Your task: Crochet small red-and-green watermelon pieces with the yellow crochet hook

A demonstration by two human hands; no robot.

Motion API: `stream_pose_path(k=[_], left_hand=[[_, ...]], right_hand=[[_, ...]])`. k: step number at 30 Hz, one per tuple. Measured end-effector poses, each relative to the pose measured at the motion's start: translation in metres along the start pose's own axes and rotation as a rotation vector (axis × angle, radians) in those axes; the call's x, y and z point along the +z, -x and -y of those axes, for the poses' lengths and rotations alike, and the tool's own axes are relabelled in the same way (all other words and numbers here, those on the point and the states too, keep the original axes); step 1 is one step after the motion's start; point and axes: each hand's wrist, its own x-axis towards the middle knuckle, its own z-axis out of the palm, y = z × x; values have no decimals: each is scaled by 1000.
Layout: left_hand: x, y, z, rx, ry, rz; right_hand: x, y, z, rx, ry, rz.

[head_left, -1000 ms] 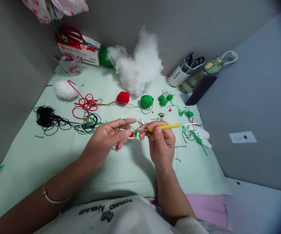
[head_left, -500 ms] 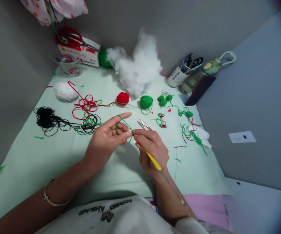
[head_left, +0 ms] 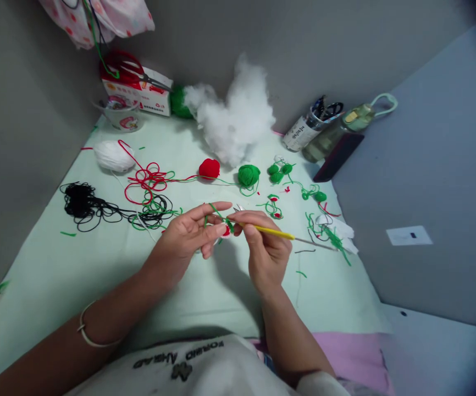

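plainly, both hands meet over the near middle of the pale green table point(head_left: 40, 275), beyond the person's white shirt point(head_left: 205, 368), with a bracelet point(head_left: 82, 328) round the left wrist. the left hand point(head_left: 192, 231) has its grip narrowed to a pinch, thumb against fingers on a small red, white and green crocheted piece point(head_left: 227, 231), held up off the cloth, perhaps so it can be seen and turned freely. a green strand point(head_left: 216, 210) runs over its outstretched index finger, which probably gives the yarn some tension. the right hand point(head_left: 266, 250) has its grip closed round a yellow-handled hook point(head_left: 273, 231), rather like a pen, presumably for fine control; the hook's front end points at the piece, but fingers hide the exact tip. just past the fingers lies a small pair of scissors point(head_left: 239, 208), partly covered, seemingly placed for easy reach. a loose tangle of black yarn point(head_left: 79, 201) lies off to the left, and small finished-looking bits point(head_left: 277, 212) to the right. farther on are a green ball point(head_left: 248, 175), a red ball point(head_left: 209, 169) and a white ball point(head_left: 114, 155), apparently set apart so their colours don't mix. at the back, white stuffing point(head_left: 238, 118) stands near the wall, likely out of the way, with a pen cup point(head_left: 302, 132) and bottle point(head_left: 320, 146) to its right.
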Motion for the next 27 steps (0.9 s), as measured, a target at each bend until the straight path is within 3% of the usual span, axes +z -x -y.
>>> stream_pose_path(k=[4,7,10,14,19,27], left_hand=[[5,-1,5,38,-13,-64],[4,-3,4,-95,133,-15],[2,-4,1,-189,254,4],[2,-4,-3,-104,192,-40],[3,-3,1,-5,-21,-74],[0,-3,-1,-23,-25,-26]], right_hand=[[1,8,-3,-167,239,60],[-2,10,-4,-238,334,99],[-6,5,-3,-94,108,-11],[-5,-2,-2,129,-203,-63],[-1,-1,-3,170,-228,-16],[-6,0,-6,254,-298,-29]])
